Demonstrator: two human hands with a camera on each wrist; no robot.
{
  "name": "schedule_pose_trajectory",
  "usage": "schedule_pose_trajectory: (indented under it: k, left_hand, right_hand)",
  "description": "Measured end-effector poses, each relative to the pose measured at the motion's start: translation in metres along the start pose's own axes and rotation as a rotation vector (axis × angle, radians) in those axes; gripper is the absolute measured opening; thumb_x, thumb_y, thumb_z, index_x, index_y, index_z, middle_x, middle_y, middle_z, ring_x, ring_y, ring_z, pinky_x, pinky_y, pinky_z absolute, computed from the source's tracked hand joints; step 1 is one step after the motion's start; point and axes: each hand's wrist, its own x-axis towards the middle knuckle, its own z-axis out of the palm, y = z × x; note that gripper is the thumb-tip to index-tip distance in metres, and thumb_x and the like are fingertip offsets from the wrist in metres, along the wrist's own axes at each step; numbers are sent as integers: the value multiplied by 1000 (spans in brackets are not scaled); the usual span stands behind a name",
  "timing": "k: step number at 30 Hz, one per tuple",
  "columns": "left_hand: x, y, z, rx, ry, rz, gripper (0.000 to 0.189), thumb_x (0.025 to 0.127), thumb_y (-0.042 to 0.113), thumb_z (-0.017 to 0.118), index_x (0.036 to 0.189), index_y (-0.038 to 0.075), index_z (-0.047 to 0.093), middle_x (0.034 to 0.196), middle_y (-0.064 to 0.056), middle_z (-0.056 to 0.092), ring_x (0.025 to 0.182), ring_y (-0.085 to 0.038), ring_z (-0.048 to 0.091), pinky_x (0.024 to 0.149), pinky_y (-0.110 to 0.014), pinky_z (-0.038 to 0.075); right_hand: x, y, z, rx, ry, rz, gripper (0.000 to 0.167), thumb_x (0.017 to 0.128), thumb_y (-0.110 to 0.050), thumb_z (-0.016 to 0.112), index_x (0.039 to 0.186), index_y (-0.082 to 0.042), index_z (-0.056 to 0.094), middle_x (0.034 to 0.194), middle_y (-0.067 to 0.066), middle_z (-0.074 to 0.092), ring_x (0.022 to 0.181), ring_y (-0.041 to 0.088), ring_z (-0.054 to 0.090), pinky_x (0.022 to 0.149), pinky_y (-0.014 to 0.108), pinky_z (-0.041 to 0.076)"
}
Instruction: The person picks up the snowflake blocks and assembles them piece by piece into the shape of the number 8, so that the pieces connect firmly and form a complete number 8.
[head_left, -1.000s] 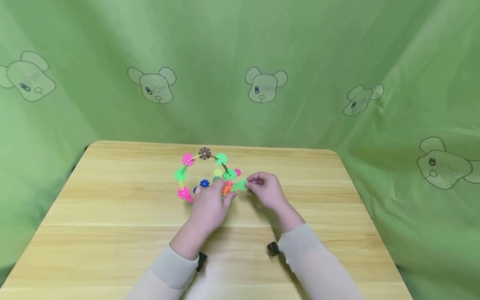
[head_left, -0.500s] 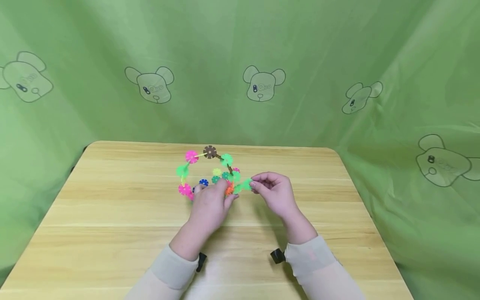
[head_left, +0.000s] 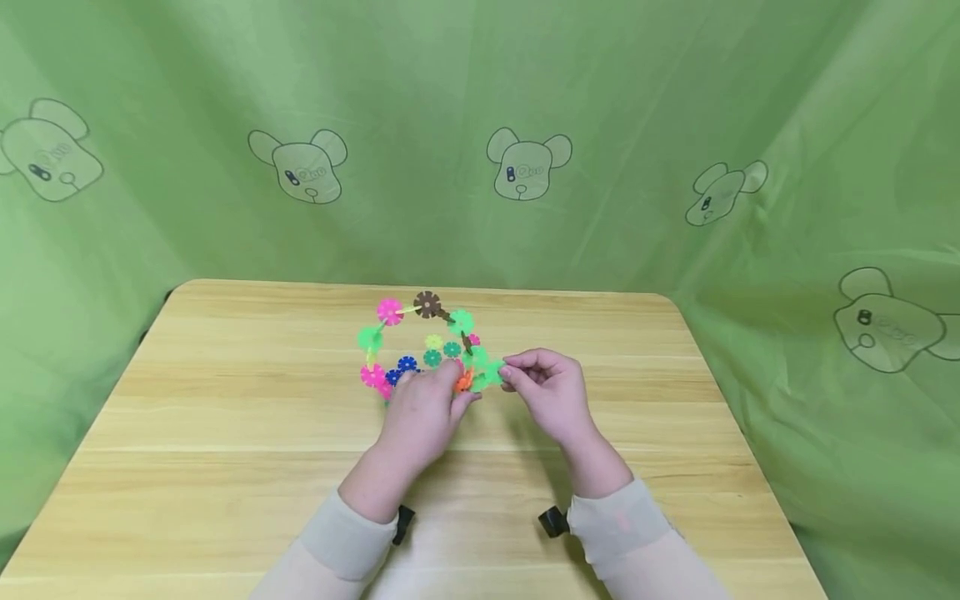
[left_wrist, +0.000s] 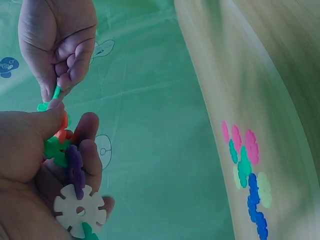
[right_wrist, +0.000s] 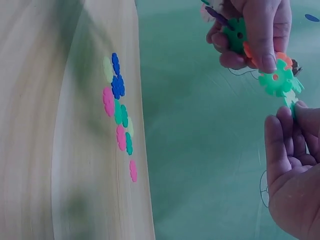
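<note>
A ring of linked notched plastic discs is held above the table, with a pink disc (head_left: 389,312), a brown disc (head_left: 427,304) and several green ones along its far side. My left hand (head_left: 422,414) grips the near part of the ring. In the left wrist view a white disc (left_wrist: 80,211) and a purple disc (left_wrist: 75,171) run along its fingers. Its thumb presses by an orange disc (head_left: 464,381). Between thumb and fingertips, my right hand (head_left: 551,392) pinches a green disc (right_wrist: 293,106) that touches another green disc (right_wrist: 276,78) of the ring.
Loose discs lie on the wooden table (head_left: 225,492) beyond my left hand, among them a blue disc (head_left: 407,364), a yellow disc (head_left: 434,342) and teal ones. A green curtain (head_left: 420,75) surrounds the table at the back and sides.
The ring has shifted slightly to the right. My right hand moved right early on, and it still pinches the green disc. The left hand keeps its grip almost in place.
</note>
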Motion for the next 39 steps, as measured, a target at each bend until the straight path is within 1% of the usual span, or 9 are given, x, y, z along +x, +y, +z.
schedule_pose_trajectory:
  k: [5,10,13,16,22,26,30,33,39]
  left_hand:
    - [0,0,-2,-24,-19,6,28,100,32,75,95,11,57,65,4,47,56,-15,45,52,-30,41]
    - [-1,1,-3,-94,-75,-55,30,100,32,76,107,7,61,74,-1,60,61,-16,54,56,-31,50]
    - [-1,2,-2,-178,-108,-129,50,100,38,75,127,-1,59,87,-7,67,68,-18,60,63,-34,55]
    - [0,2,-3,-297,-138,-193,63,101,45,72,134,-5,55,91,-10,66,67,-19,57,60,-35,54]
    - [5,2,-5,-659,-86,-283,20,104,23,68,108,4,62,81,-5,56,62,-14,46,54,-26,44]
    - [6,1,-7,-748,-31,-320,12,103,13,68,94,7,61,74,-1,55,60,-13,46,53,-23,42]
    - [7,-2,-10,-767,45,-353,13,102,11,67,92,5,62,72,-2,55,60,-14,46,52,-23,42]
    - [7,-4,-13,-792,83,-374,15,102,10,67,90,4,61,73,-3,56,60,-14,46,53,-22,42]
    - [7,-5,-14,-826,91,-386,16,103,9,66,89,4,60,73,-4,58,60,-14,48,53,-22,44]
  right_hand:
    - [-3,-2,3,-37,-5,-47,7,88,21,71,93,16,71,87,25,73,71,9,71,68,27,63]
    - [-4,-2,4,-64,-25,-59,8,88,21,71,94,15,71,88,28,72,73,9,71,70,27,64]
    - [-4,-1,5,-67,-28,-62,9,88,21,71,96,17,70,90,27,73,75,9,71,71,28,64]
    - [-4,-1,7,-68,-29,-61,9,89,21,70,97,17,69,91,28,72,77,8,72,73,27,64]
    - [-4,-2,12,-38,-55,-46,10,89,21,69,98,18,69,92,31,72,80,9,73,75,29,64]
    - [8,7,10,-49,-33,-7,7,94,15,68,101,18,68,92,30,71,76,11,71,74,29,64]
    - [38,37,6,-215,9,156,17,101,1,66,111,13,71,94,21,72,77,17,68,72,23,60]
    - [56,67,6,-430,-53,277,28,104,-10,66,126,7,69,100,14,69,85,21,64,75,25,56]
    - [72,107,12,-629,-134,342,43,106,-18,66,143,2,61,112,15,67,103,28,64,93,42,56]
